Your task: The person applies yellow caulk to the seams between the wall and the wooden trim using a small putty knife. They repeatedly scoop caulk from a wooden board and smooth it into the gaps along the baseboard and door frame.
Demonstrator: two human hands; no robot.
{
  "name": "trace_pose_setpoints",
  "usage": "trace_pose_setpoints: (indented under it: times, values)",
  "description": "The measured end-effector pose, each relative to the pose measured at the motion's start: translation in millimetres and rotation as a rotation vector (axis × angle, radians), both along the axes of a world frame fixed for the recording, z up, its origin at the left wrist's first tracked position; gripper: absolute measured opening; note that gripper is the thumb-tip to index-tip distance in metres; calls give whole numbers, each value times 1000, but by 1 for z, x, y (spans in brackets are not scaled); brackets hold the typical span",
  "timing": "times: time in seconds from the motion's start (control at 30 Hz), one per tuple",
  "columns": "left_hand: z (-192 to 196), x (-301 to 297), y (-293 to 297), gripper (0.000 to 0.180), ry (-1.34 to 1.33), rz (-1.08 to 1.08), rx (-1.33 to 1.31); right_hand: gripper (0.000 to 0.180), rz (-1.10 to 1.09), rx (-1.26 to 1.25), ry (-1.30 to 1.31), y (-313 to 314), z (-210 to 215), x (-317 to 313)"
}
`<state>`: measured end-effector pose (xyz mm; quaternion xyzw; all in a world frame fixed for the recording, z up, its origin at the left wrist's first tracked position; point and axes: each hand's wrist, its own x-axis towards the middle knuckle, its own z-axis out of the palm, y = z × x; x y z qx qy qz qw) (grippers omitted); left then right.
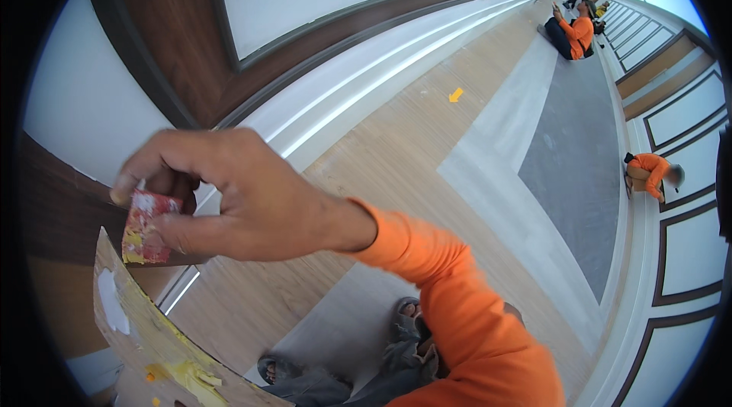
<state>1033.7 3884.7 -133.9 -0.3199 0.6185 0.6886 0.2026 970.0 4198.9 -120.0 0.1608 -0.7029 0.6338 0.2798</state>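
My right hand [252, 197] reaches across to the left in an orange sleeve [457, 285]. Its thumb and fingers close on a small flat red scraper [149, 228], smeared with white and yellow filler. Just below the scraper a thin, pale wooden board [141, 331] rises from the lower left, its face toward me. White paste [113, 300] sticks near its upper end, and yellow filler [191, 376] is spread lower down. My left hand does not show.
Dark wood-framed white wall panels [175, 33] and a white stepped skirting [366, 72] run along the left. Grey sheeting [576, 171] covers part of the wooden floor [374, 171]. One person [576, 30] sits farther off; another [652, 171] crouches by the right wall.
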Motion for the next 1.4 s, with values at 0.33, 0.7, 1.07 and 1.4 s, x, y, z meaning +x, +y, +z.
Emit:
trace_pose_setpoints:
  times: [0.33, 0.7, 1.07, 1.4]
  values:
    - [-22, 7, -30, 75, 376, -460, -85, 17, -18, 101, -240, 45, -15, 40]
    - [30, -4, 17, 70, -47, -164, -109, 15, -25, -424, -637, 62, -26, 71]
    - [23, 6, -8, 68, -20, -265, -4, 14, -221, -701, -537, 47, -76, 80]
    - [37, 15, -20, 52, 107, -308, 16, 16, -489, -305, -267, 41, -45, 88]
